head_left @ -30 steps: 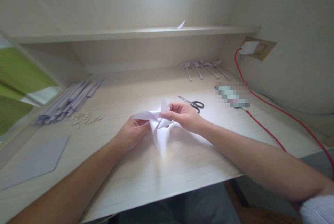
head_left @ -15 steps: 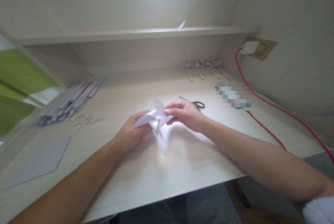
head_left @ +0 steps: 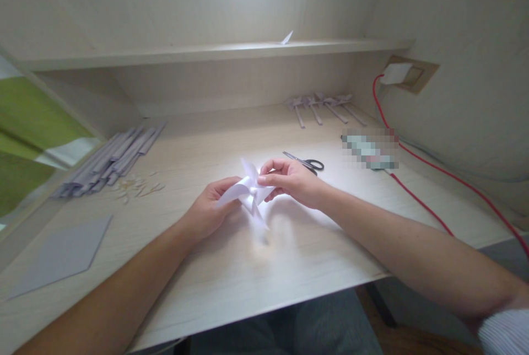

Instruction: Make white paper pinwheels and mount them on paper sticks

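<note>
A white paper pinwheel (head_left: 253, 192) is held above the middle of the desk, its curved blades facing me. My left hand (head_left: 212, 206) is closed on it from the left, with the fingertips hidden behind the blades. From the right, my right hand (head_left: 289, 181) pinches the pinwheel near its upper right blade between thumb and fingers. Just behind the right hand lies a pair of black-handled scissors (head_left: 306, 163), flat on the desk. The back of the pinwheel is out of sight.
Rolled paper sticks (head_left: 111, 159) lie stacked at left, beside small scattered pieces (head_left: 138, 185) and paper sheets (head_left: 66, 256). Several finished pinwheels (head_left: 322, 104) rest at the back right. A blurred-out device (head_left: 367, 148) with a red cable (head_left: 421, 209) lies at right. A shelf (head_left: 206, 53) overhangs the desk.
The pinwheel has turned and shifted slightly to the right, its upper blade now leaning more to the left. Both hands keep their hold and have barely moved.
</note>
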Action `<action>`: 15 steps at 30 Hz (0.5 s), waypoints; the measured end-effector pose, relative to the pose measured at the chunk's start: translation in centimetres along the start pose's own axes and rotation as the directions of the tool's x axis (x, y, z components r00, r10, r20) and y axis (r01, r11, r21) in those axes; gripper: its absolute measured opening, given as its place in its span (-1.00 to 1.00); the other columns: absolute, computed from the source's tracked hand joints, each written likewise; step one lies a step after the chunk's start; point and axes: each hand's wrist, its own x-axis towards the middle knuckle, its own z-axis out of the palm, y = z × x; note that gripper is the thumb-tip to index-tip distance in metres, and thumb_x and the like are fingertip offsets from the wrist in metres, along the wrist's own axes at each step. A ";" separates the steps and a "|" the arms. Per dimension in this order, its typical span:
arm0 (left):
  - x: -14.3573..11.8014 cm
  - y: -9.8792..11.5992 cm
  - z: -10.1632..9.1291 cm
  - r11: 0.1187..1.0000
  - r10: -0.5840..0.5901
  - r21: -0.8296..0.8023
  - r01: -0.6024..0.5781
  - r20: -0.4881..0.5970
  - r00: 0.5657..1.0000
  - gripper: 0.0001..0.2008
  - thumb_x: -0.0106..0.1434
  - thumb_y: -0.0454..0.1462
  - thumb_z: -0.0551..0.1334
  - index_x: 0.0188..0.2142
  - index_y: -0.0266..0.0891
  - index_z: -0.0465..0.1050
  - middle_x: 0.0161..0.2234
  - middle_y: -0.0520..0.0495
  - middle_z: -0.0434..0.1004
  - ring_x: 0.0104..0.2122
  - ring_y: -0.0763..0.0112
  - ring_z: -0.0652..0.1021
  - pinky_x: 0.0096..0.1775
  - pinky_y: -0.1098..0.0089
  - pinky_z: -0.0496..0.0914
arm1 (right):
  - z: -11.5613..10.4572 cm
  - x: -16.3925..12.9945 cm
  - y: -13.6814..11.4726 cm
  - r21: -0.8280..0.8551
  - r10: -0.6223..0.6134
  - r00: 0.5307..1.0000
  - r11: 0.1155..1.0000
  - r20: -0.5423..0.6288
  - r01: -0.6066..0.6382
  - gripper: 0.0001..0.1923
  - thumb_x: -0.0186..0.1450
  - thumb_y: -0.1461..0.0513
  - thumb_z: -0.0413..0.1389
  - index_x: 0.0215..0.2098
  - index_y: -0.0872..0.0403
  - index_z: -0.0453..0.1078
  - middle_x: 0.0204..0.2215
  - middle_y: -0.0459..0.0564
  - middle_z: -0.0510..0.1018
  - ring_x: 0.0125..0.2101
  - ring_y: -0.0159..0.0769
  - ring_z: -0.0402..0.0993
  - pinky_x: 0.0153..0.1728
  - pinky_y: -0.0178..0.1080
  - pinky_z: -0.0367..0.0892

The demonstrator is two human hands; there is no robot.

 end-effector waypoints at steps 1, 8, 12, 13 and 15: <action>0.0 0.2 0.1 1.000 0.005 0.014 -0.005 0.009 1.000 -0.80 0.22 -0.14 0.42 -0.23 -0.16 0.73 -0.33 -0.02 0.67 -0.34 0.35 0.53 -0.23 0.44 0.33 | 0.0 0.0 0.0 -0.007 -0.002 1.000 1.000 -0.009 0.002 -0.68 0.12 0.13 0.46 -0.30 0.11 0.50 -0.41 -0.07 0.65 -0.48 -0.39 0.59 -0.39 -0.30 0.56; 0.0 0.7 0.2 1.000 0.023 0.009 -0.022 -0.029 0.999 -0.85 0.20 -0.19 0.42 -0.26 -0.16 0.74 -0.35 -0.01 0.68 -0.34 0.34 0.54 -0.23 0.43 0.36 | 0.3 0.0 -0.3 -0.033 -0.019 0.998 0.999 -0.062 0.017 -0.65 0.10 0.10 0.47 -0.32 0.11 0.50 -0.42 -0.05 0.65 -0.47 -0.36 0.59 -0.41 -0.29 0.54; 0.1 0.2 0.2 0.999 0.024 -0.038 -0.029 -0.117 0.993 -0.84 0.19 -0.19 0.44 -0.24 -0.15 0.73 -0.35 -0.01 0.67 -0.33 0.36 0.53 -0.23 0.43 0.36 | 0.1 0.0 -0.4 -0.062 -0.042 0.997 0.997 -0.069 0.038 -0.63 0.17 0.01 0.42 -0.31 0.12 0.53 -0.46 -0.03 0.66 -0.50 -0.37 0.59 -0.41 -0.30 0.50; 0.1 0.1 0.2 0.997 0.017 -0.067 -0.026 -0.132 0.991 -0.85 0.18 -0.20 0.45 -0.25 -0.16 0.73 -0.37 0.00 0.66 -0.34 0.38 0.53 -0.24 0.44 0.36 | 0.1 -0.1 -0.4 -0.060 -0.053 0.997 0.997 -0.062 0.050 -0.63 0.19 0.00 0.41 -0.31 0.12 0.54 -0.46 -0.03 0.66 -0.50 -0.37 0.60 -0.40 -0.30 0.49; 0.1 0.0 0.3 0.992 0.000 -0.128 -0.022 -0.165 0.986 -0.87 0.15 -0.21 0.47 -0.30 -0.17 0.71 -0.41 0.02 0.62 -0.39 0.42 0.50 -0.28 0.46 0.35 | 0.0 -0.1 -0.5 -0.056 -0.085 0.995 0.995 -0.051 0.082 -0.65 0.18 0.02 0.42 -0.30 0.11 0.55 -0.46 -0.04 0.67 -0.47 -0.36 0.60 -0.37 -0.30 0.48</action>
